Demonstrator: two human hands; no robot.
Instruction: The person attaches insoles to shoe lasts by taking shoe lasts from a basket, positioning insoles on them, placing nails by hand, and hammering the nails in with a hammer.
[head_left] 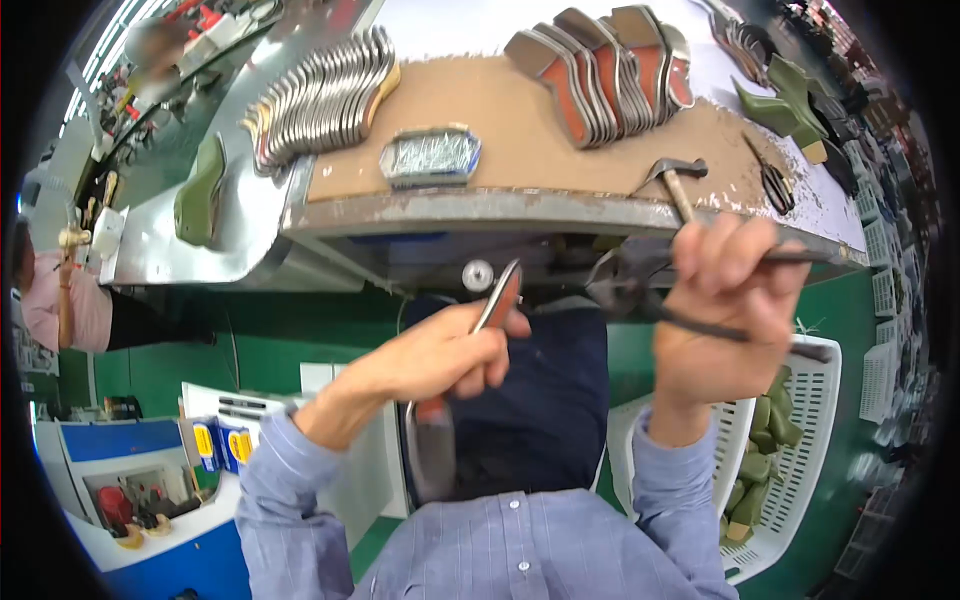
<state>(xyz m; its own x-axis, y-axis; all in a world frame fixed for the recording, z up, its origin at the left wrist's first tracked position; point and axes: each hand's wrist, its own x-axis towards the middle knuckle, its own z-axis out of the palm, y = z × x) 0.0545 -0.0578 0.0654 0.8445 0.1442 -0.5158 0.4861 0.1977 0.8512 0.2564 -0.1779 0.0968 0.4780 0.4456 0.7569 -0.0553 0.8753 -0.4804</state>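
Note:
My left hand (440,352) is closed around a curved shoe sole (430,445) with an orange-red face and a silvery edge. Its narrow end sticks up past my thumb, and its broad end hangs blurred below my fingers. In my right hand (728,310) are dark metal pincers (625,285), their handles spread apart and their jaws pointing left toward the sole. The jaws are smeared by motion and look apart from the sole. Both hands are in front of the bench edge, above my lap.
On the bench (480,95) stand a row of silvery soles (325,100) and a stack of orange-and-brown soles (605,75). Nearer lie a box of small metal pieces (430,157), a hammer (680,185) and scissors (775,185). A white basket (815,430) holds green shoe lasts. Another person (70,300) stands left.

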